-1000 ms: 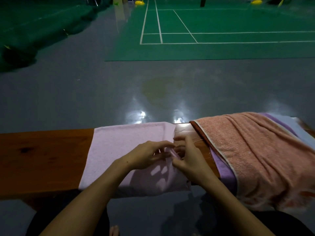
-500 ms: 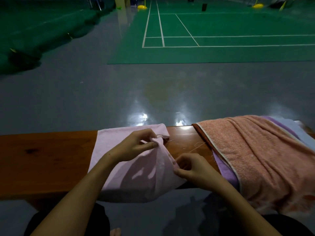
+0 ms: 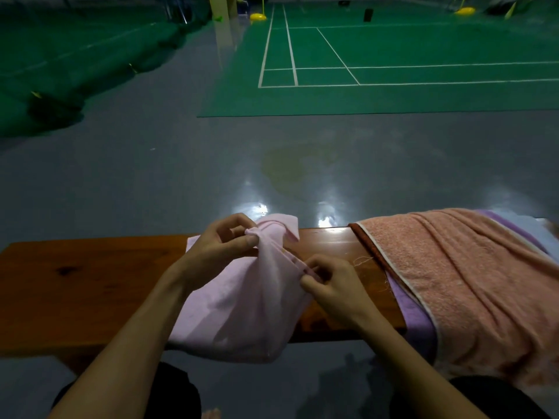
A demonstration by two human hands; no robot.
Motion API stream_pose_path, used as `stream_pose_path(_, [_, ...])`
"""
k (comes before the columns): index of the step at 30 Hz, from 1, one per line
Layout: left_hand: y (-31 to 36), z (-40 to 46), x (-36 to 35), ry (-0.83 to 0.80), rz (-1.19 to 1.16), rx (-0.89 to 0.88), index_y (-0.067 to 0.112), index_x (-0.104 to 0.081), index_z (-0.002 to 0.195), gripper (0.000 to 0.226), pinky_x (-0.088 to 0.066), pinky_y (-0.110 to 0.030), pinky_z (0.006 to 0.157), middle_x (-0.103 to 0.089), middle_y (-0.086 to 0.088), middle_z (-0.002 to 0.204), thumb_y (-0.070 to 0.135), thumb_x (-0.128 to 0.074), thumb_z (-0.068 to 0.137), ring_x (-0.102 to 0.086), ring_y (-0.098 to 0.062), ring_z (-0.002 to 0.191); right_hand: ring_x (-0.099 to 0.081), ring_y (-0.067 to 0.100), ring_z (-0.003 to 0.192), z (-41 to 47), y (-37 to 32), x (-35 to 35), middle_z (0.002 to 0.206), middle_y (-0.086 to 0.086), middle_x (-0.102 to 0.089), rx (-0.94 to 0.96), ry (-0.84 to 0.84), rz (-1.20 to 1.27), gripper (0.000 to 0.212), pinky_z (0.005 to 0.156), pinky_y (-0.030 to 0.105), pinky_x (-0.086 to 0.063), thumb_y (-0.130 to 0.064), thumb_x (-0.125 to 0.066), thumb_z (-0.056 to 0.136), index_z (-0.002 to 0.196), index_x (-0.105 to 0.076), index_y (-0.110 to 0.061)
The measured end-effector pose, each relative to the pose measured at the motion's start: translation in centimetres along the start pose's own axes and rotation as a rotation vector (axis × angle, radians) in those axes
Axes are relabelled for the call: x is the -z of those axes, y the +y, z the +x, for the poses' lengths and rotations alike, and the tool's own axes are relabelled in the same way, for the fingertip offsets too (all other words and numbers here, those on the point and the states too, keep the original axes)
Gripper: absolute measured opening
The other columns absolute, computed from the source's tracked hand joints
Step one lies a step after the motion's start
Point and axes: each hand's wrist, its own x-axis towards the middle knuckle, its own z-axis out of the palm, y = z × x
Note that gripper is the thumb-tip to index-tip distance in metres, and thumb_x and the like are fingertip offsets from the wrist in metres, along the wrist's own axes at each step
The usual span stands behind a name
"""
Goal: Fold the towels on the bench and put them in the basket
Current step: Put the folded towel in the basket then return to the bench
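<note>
A pale pink towel [image 3: 239,313] lies across the wooden bench [image 3: 75,285], its right side lifted and bunched. My left hand [image 3: 220,246] pinches a gathered corner of it above the bench's far edge. My right hand [image 3: 329,279] pinches the towel's edge nearer to me, to the right of that. A salmon-orange towel [image 3: 465,279] is draped over the bench's right end, with a purple towel [image 3: 408,309] showing under it. No basket is in view.
Bare bench top stretches to the left of the pink towel. Beyond the bench lies a shiny grey floor [image 3: 181,164], then a green badminton court [image 3: 393,68] with white lines. My dark-clothed knees [image 3: 169,391] sit below the bench.
My left hand has lifted the towel's corner up and away toward the bench's far edge. The right hand has followed the edge while the towel's right side bunched up off the bench.
</note>
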Motion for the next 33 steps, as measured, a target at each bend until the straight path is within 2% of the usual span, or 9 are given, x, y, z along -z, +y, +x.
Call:
stream_pose_path(3, [0.1, 0.1, 0.3, -0.013, -0.107, -0.004, 0.006, -0.064, 0.093, 0.002, -0.058, -0.043, 0.088, -0.066, -0.026, 0.097, 0.005, -0.064, 0.094, -0.068, -0.036, 0.095, -0.068, 0.009, 0.087, 0.7, -0.4, -0.6, 0.091, -0.012, -0.071, 0.029, 0.107, 0.059, 0.009, 0.070, 0.021, -0.056, -0.020, -0.069, 0.094, 0.093, -0.075, -0.027])
stream_pose_path(7, [0.2, 0.1, 0.7, -0.037, -0.197, -0.005, 0.008, -0.057, 0.090, 0.007, -0.057, -0.034, 0.076, -0.062, -0.009, 0.085, 0.003, -0.054, 0.088, -0.063, -0.024, 0.082, -0.057, 0.002, 0.121, 1.4, -0.9, -2.0, 0.134, -0.011, -0.056, 0.054, 0.199, 0.121, 0.009, 0.088, 0.020, -0.058, -0.029, -0.072, 0.091, 0.095, -0.075, -0.037])
stream_pose_path(11, [0.0, 0.1, 1.5, -0.047, -0.230, 0.005, 0.009, -0.057, 0.088, 0.005, -0.052, -0.032, 0.071, -0.051, -0.013, 0.083, 0.005, -0.054, 0.086, -0.057, -0.023, 0.078, -0.052, -0.014, 0.128, 1.8, -2.2, -3.2, 0.153, -0.017, -0.049, 0.019, 0.174, 0.471, 0.015, 0.089, 0.012, -0.053, -0.003, -0.071, 0.094, 0.091, -0.079, -0.016])
stream_pose_path(14, [0.1, 0.0, 1.8, -0.065, -0.250, 0.003, 0.008, -0.055, 0.087, 0.010, -0.053, -0.030, 0.069, -0.051, -0.011, 0.081, 0.012, -0.062, 0.081, -0.058, -0.021, 0.077, -0.057, 0.001, 0.133, 2.5, -2.5, -3.4, 0.147, -0.013, -0.060, 0.042, 0.164, 0.573, 0.014, 0.094, 0.019, -0.055, 0.003, -0.072, 0.092, 0.090, -0.081, -0.008])
stream_pose_path(18, [0.2, -0.3, 2.6, -0.016, -0.249, 0.002, 0.009, -0.055, 0.087, 0.020, -0.054, -0.031, 0.072, -0.054, -0.013, 0.084, 0.020, -0.066, 0.076, -0.059, -0.024, 0.082, -0.064, 0.009, 0.125, 3.0, -2.1, -2.1, 0.130, -0.010, -0.071, 0.139, 0.236, 0.361, 0.017, 0.097, 0.030, -0.058, 0.002, -0.074, 0.089, 0.097, -0.081, -0.011])
stream_pose_path(21, [0.1, -0.6, 3.1, 0.030, -0.022, -0.009, 0.010, -0.060, 0.088, 0.013, -0.056, -0.034, 0.079, -0.063, -0.015, 0.092, 0.018, -0.068, 0.082, -0.062, -0.026, 0.090, -0.064, 0.006, 0.121, 3.2, -1.6, -0.8, 0.126, -0.013, -0.071, 0.267, 0.281, 0.043, 0.017, 0.097, 0.021, -0.052, -0.005, -0.078, 0.084, 0.095, -0.081, -0.018])
stream_pose_path(26, [-0.7, -1.0, 3.1, 0.122, 0.439, -0.116, 0.015, -0.066, 0.090, 0.010, -0.054, -0.022, 0.070, -0.068, 0.005, 0.086, 0.018, -0.074, 0.086, -0.065, -0.012, 0.079, -0.063, -0.001, 0.110, 3.5, -1.1, 0.5, 0.122, -0.008, -0.071, 0.389, 0.277, -0.286, 0.023, 0.094, 0.006, -0.042, -0.007, -0.084, 0.078, 0.098, -0.082, -0.018])
stream_pose_path(30, [-1.2, -1.0, 3.3, 0.167, 0.605, -0.270, 0.018, -0.068, 0.086, 0.018, -0.061, -0.028, 0.080, -0.075, 0.010, 0.114, 0.020, -0.086, 0.086, -0.072, -0.020, 0.099, -0.067, 0.010, 0.103, 3.6, -1.0, 1.4, 0.117, -0.001, -0.073, 0.423, 0.225, -0.382, 0.027, 0.091, 0.023, -0.056, -0.005, -0.085, 0.080, 0.105, -0.082, -0.015])
stream_pose_path(33, [-0.9, -1.0, 2.8, 0.228, 0.654, -0.321, 0.018, -0.071, 0.086, 0.023, -0.062, -0.031, 0.078, -0.076, 0.009, 0.101, 0.036, -0.085, 0.083, -0.073, -0.017, 0.092, -0.071, 0.022, 0.093, 3.8, -1.4, 1.6, 0.110, 0.007, -0.074, 0.463, 0.253, -0.508, 0.025, 0.082, 0.037, -0.062, -0.002, -0.083, 0.082, 0.105, -0.081, -0.011])
